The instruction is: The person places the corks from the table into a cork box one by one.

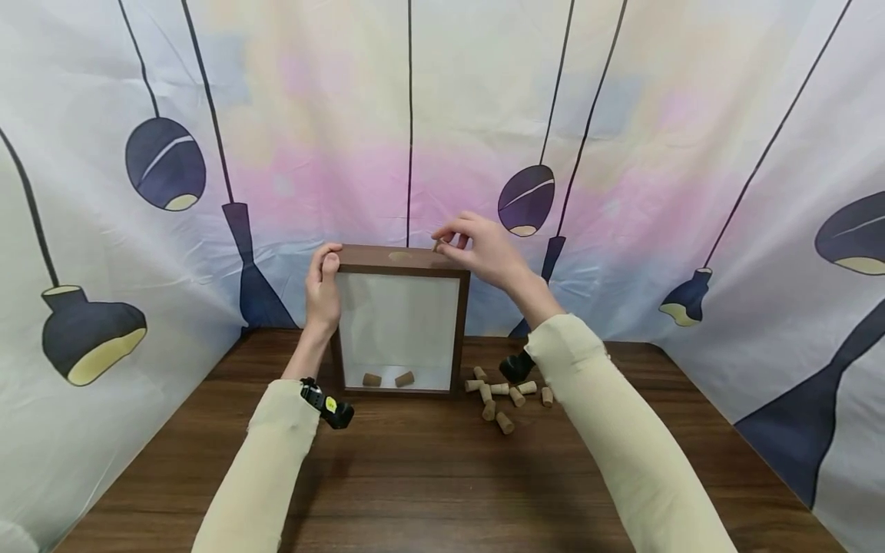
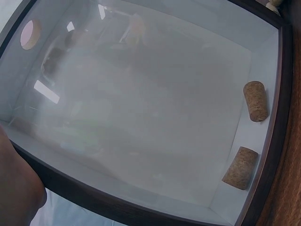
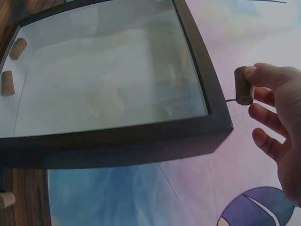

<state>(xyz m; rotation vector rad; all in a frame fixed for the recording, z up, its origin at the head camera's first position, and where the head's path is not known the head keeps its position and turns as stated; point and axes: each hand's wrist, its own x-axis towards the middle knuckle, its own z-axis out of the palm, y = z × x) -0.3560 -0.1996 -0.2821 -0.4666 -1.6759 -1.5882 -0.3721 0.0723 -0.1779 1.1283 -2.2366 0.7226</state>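
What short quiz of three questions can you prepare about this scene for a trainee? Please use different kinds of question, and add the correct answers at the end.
1. How many corks lie inside the box?
2. True or false: the left hand holds a cork.
3. What does the right hand pinch?
a) the box
b) a cork
c) a sleeve

Key:
1. Two.
2. False; it grips the box near its upper left corner.
3. b
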